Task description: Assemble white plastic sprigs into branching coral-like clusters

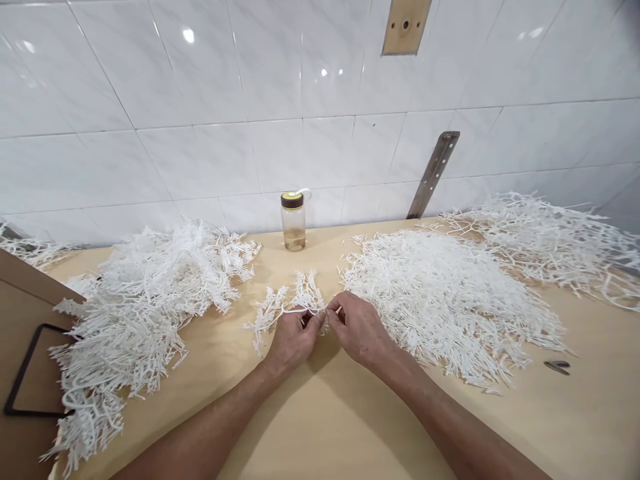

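- The tabletop lies bare at the near middle, with the person's two forearms reaching in over it from the near left and near right.
- At the near left edge stands a brown panel with a black handle; strands from the left heap lie against it.
- Toward the right, two small dark objects lie side by side on the tabletop, just beyond the near edge of the right heap.
- The left hand grasps a white branched piece by its stem, between thumb and fingers.
- The right hand has thumb and forefinger pinched together at the right end of that piece; the exact contact is too small to make out.
- The piece sits between the two heaps, at the meeting of the hands. Its long axis runs roughly left to right; the frayed branches point left and far, the narrow end right.
- Both heaps are white: the left one is tangled and branched, the right one is a broad spread of short, thin bits.
- Farther off, a clear bottle with a dark lid stands upright near the wall.
- At the far right lies an open white lattice.
- A metal bracket leans right against the tiled wall.
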The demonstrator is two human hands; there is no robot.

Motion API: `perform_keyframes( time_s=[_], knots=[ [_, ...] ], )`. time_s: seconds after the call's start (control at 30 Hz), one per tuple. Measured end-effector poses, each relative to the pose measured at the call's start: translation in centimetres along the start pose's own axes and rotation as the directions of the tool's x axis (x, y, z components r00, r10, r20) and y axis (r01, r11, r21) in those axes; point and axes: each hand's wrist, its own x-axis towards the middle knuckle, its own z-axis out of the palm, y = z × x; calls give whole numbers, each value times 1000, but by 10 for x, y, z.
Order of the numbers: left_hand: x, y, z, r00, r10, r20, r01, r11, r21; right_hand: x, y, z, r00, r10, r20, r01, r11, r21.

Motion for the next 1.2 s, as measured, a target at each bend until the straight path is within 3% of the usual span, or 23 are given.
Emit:
perform_keyframes(
  time_s=[0.13, 0.23, 0.37, 0.5, 0.57, 0.67, 0.73, 0.8, 0.93, 1.2],
  knots=[
    [4, -7, -1, 999, -38, -12, 37, 998, -56, 2, -5, 9, 997, -71, -36, 65, 987, -146],
    [2, -7, -2, 999, -30, -35, 24, 987, -158, 9, 1, 3, 991, 13, -131, -40, 979, -202],
    [0, -5, -2, 999, -28, 33, 35, 973, -230, 17, 24, -22, 935, 198, -294, -240, 964, -115],
    [0, -6, -1, 996, -65, 54, 78, 954, -289, 17, 34, -37, 925, 201, -323, -224, 974, -36],
    [1, -6, -1, 996, -72, 49, 83, 951, -297, 15, 28, -36, 948, 163, -273, -167, 986, 8],
    [1, -5, -1, 996, -75, 42, 84, 950, -300, 11, 13, -30, 981, 195, -13, -189, 963, 190],
    [1, -4, -1, 996, -85, 37, 92, 945, -314, 8, 4, -27, 962, 207, 180, -256, 913, 317],
    [2, -3, -1, 995, -94, 29, 98, 941, -325, 6, -1, -24, 939, 205, 275, -303, 870, 389],
    [3, -6, 0, 995, -99, -5, 93, 945, -314, 5, 2, -16, 931, 209, 300, -336, 813, 476],
    [3, -10, 3, 999, -30, -40, 17, 956, -292, 5, 6, -3, 903, 189, 386, -419, 583, 696]
  ],
)
